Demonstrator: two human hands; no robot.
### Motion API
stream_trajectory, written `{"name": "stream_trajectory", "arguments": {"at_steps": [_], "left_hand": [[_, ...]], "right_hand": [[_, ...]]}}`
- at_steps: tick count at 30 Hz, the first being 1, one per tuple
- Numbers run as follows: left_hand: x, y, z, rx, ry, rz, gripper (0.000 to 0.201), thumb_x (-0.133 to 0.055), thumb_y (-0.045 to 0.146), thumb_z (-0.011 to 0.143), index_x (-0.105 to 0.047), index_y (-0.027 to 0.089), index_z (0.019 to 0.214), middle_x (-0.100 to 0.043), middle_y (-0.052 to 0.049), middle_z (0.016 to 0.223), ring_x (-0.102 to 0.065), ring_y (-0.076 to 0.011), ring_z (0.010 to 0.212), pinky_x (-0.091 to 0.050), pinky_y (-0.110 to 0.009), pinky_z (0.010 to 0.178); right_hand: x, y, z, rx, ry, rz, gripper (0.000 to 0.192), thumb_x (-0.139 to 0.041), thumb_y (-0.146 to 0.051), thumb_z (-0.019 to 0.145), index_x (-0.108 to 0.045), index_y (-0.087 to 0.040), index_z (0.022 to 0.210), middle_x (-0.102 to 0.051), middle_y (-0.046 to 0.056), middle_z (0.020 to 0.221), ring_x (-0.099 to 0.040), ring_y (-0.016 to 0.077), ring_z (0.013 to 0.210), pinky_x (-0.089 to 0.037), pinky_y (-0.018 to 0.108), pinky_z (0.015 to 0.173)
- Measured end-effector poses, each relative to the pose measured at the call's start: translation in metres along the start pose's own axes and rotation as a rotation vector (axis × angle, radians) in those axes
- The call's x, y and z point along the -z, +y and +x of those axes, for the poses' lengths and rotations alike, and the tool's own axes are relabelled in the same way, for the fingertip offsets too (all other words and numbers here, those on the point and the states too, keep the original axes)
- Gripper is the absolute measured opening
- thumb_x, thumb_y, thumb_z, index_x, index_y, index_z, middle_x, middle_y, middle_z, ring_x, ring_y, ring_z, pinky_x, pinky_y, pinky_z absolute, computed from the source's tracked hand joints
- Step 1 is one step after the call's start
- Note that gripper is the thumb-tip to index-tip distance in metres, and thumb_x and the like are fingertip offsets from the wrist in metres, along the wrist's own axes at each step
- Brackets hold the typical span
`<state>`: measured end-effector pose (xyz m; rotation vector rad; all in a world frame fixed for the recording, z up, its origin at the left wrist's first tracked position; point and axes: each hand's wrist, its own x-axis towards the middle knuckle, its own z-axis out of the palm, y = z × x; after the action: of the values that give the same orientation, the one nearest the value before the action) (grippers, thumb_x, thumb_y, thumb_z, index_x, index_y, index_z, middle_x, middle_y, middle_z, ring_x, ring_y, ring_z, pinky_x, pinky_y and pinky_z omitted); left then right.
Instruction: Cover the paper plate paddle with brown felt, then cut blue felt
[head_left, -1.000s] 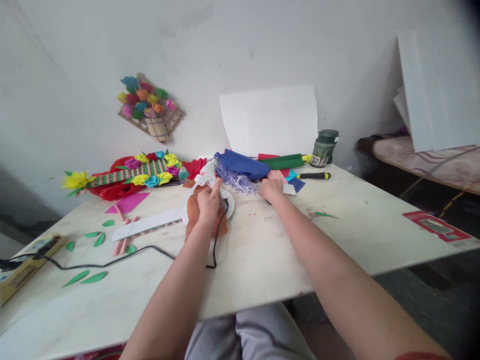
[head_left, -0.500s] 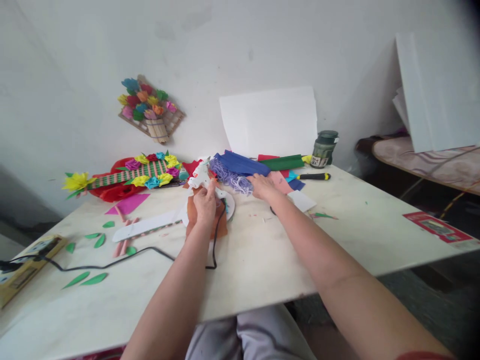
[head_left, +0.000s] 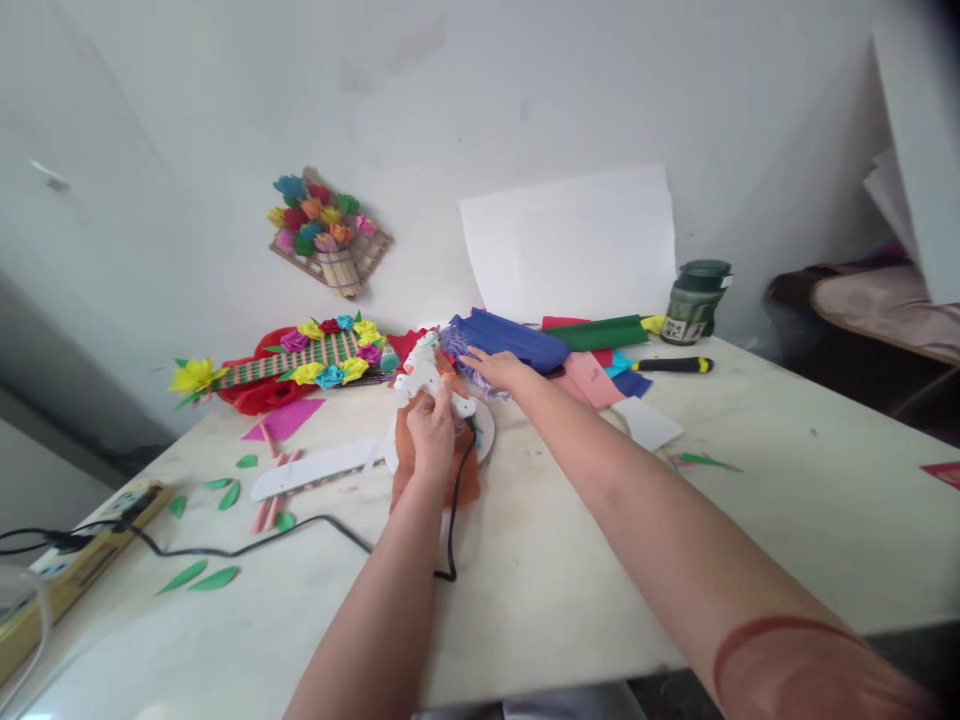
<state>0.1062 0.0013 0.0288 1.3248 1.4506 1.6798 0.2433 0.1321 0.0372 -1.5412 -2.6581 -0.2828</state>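
Observation:
My left hand (head_left: 433,432) grips a white hot glue gun (head_left: 422,367) with its nozzle pointing up and away, over a brown paper piece (head_left: 465,483) and a white round disc (head_left: 485,431). A black cord (head_left: 300,528) runs from the gun leftward to a power strip (head_left: 82,558). My right hand (head_left: 499,368) reaches forward with fingers spread onto a bundle of purple frayed threads (head_left: 459,350) beside folded blue paper (head_left: 517,340). It rests on them without a clear grip.
Pink, red, green and blue paper sheets (head_left: 600,345) lie behind my right arm, with a white scrap (head_left: 651,422), a black-and-yellow cutter (head_left: 673,365) and a dark jar (head_left: 694,300). Paper-flower crafts (head_left: 300,358) sit at the left, green leaf cutouts (head_left: 202,578) nearer. A white board (head_left: 570,240) leans on the wall.
My right hand has moved left from the pink paper onto the purple threads. The left hand keeps holding the glue gun. My head turned, shifting the whole scene rightward.

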Motion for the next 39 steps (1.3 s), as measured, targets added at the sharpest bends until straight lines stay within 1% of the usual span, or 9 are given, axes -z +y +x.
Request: {"name": "stream_trajectory", "arguments": {"at_steps": [3,5,9,12,17,22,29,34,39], "left_hand": [[-0.001,0.004,-0.003,-0.011,0.0,-0.021,0.041,-0.048,0.054,0.079,-0.049,0.02,0.055,-0.044,0.001,0.048,-0.042,-0.0115,0.045,-0.035,-0.024,0.045],[-0.001,0.006,-0.004,-0.001,-0.005,-0.019,0.04,-0.048,0.053,0.079,-0.051,0.02,0.056,-0.045,0.0,0.048,-0.042,-0.0114,0.045,-0.035,-0.024,0.045],[0.0,0.005,-0.003,0.014,0.001,0.005,0.041,-0.049,0.053,0.079,-0.054,0.019,0.058,-0.047,0.0,0.049,-0.044,-0.0113,0.046,-0.036,-0.024,0.046],[0.002,0.004,-0.002,0.015,0.03,0.016,0.041,-0.05,0.053,0.078,-0.052,0.019,0.055,-0.047,0.0,0.048,-0.043,-0.0109,0.046,-0.035,-0.024,0.046],[0.004,0.009,-0.002,0.016,0.027,-0.024,0.041,-0.048,0.052,0.08,-0.052,0.018,0.056,-0.048,0.0,0.048,-0.042,-0.0097,0.044,-0.034,-0.024,0.045],[0.005,0.006,-0.001,0.04,0.057,-0.012,0.046,-0.048,0.056,0.078,-0.05,0.017,0.053,-0.046,0.001,0.045,-0.043,-0.0101,0.043,-0.033,-0.023,0.044],[0.005,0.003,-0.001,0.065,0.049,0.028,0.049,-0.046,0.056,0.08,-0.052,0.017,0.051,-0.048,-0.001,0.044,-0.044,-0.0107,0.043,-0.033,-0.023,0.044],[0.006,0.004,-0.001,0.092,0.046,0.027,0.05,-0.045,0.058,0.079,-0.059,0.016,0.056,-0.048,-0.001,0.044,-0.045,-0.0113,0.043,-0.034,-0.024,0.045],[0.006,0.004,-0.001,0.067,0.062,0.045,0.053,-0.044,0.062,0.078,-0.053,0.017,0.051,-0.048,0.0,0.044,-0.045,-0.0115,0.043,-0.034,-0.025,0.046]], "right_hand": [[-0.003,0.001,0.018,0.041,-0.014,-0.035,0.083,-0.052,-0.005,0.075,-0.019,-0.032,0.146,-0.016,0.005,0.153,-0.058,0.0218,0.11,-0.045,0.03,0.084],[-0.005,0.002,0.028,0.026,-0.001,-0.028,0.08,-0.051,-0.004,0.077,-0.02,-0.032,0.145,-0.033,0.008,0.147,-0.061,0.0219,0.105,-0.044,0.031,0.085],[-0.009,0.002,0.04,-0.121,0.071,0.11,0.05,-0.05,-0.008,0.082,-0.051,-0.022,0.13,-0.063,0.014,0.114,-0.06,0.0254,0.104,-0.041,0.035,0.09],[-0.004,0.004,0.045,-0.207,0.102,0.17,0.031,-0.049,-0.009,0.082,-0.066,-0.014,0.107,-0.062,0.018,0.112,-0.059,0.0282,0.105,-0.042,0.036,0.09],[0.016,0.017,0.056,-0.397,0.277,0.293,0.035,-0.039,-0.015,0.087,-0.061,-0.016,0.113,-0.059,0.016,0.117,-0.061,0.0242,0.1,-0.046,0.033,0.083],[0.035,0.031,0.067,-0.573,0.578,0.685,0.026,-0.043,-0.018,0.082,-0.064,-0.015,0.097,-0.068,0.01,0.096,-0.061,0.0188,0.092,-0.044,0.025,0.077],[0.052,0.03,0.066,-0.513,0.863,1.135,0.027,-0.039,-0.02,0.08,-0.056,-0.015,0.099,-0.064,0.004,0.089,-0.06,0.0123,0.081,-0.045,0.021,0.069],[0.072,0.025,0.061,-0.399,0.876,1.385,0.028,-0.039,-0.021,0.081,-0.05,-0.019,0.107,-0.061,0.001,0.085,-0.06,0.0095,0.07,-0.046,0.021,0.065],[0.087,0.03,0.05,-0.317,0.945,1.394,0.024,-0.042,-0.024,0.082,-0.051,-0.021,0.104,-0.059,0.0,0.081,-0.06,0.011,0.071,-0.048,0.024,0.066]]}}
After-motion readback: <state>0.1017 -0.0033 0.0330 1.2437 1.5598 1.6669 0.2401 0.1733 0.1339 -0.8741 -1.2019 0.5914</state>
